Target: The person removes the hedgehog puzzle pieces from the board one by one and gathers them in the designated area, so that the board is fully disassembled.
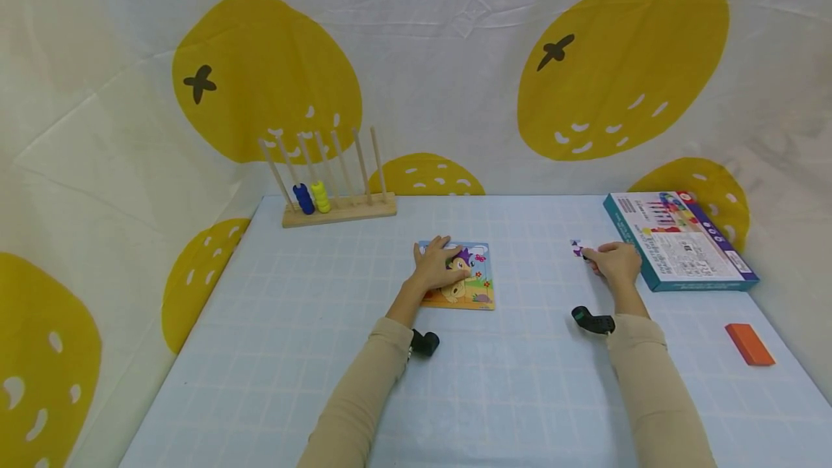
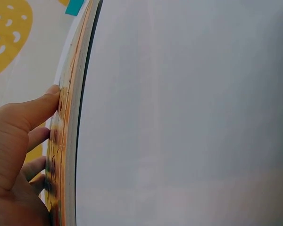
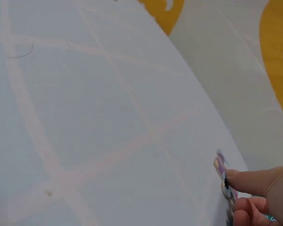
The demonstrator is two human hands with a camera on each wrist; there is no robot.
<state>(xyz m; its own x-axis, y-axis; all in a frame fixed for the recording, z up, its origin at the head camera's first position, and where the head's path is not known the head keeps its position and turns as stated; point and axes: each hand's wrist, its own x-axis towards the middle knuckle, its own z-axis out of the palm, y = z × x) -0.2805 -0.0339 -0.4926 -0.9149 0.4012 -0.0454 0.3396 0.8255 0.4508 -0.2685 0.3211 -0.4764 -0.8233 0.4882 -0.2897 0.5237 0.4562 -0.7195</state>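
A square picture puzzle (image 1: 482,276), with a purple-haired cartoon creature on it, lies flat on the table at the middle of the head view. My left hand (image 1: 434,266) rests on its left part with the fingers spread. The left wrist view shows the thumb (image 2: 45,104) touching the puzzle's face near its edge (image 2: 71,141). Further right, my right hand (image 1: 616,262) pinches a small purple-and-white jigsaw piece (image 1: 576,247) by its near end. In the right wrist view that piece (image 3: 220,165) shows nearly edge-on, partly covered by the fingers.
A wooden peg stand (image 1: 341,209) with blue and yellow beads stands at the back left. A teal-edged box (image 1: 689,248) lies at the back right, just beyond my right hand. An orange block (image 1: 750,344) lies near the right table edge. Patterned cloth (image 1: 416,56) hangs behind the table.
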